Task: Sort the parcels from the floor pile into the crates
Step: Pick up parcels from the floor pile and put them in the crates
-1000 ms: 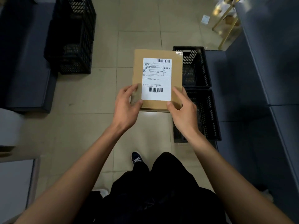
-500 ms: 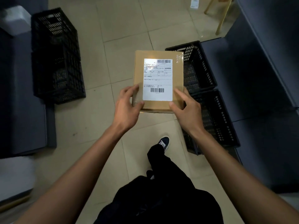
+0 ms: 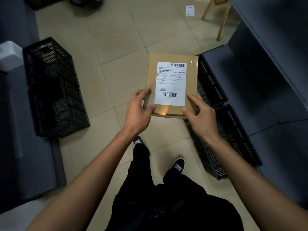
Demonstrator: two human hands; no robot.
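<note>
A flat brown cardboard parcel (image 3: 151, 75) with a white barcode label is held level at chest height, label up. My left hand (image 3: 139, 110) grips its near left corner, thumb on top. My right hand (image 3: 200, 115) grips the near right corner the same way. Two black slatted crates stand to the right on the floor, the farther crate (image 3: 211, 85) partly behind the parcel and the nearer crate (image 3: 233, 139) under my right wrist. Two more black crates, a far left crate (image 3: 48, 62) and a near left crate (image 3: 58, 112), stand end to end. The floor pile is out of view.
Grey benches or sofas line both sides, one on the left (image 3: 25, 164) and one on the right (image 3: 266, 72). A wooden chair leg (image 3: 223, 22) and a loose paper slip (image 3: 190, 10) are at the back right. My legs and dark shoes (image 3: 179, 165) are on the tiled floor between the crates.
The view has shifted as I stepped forward, so the left crates now appear lower and nearer. Both hands keep the same hold on the parcel.
</note>
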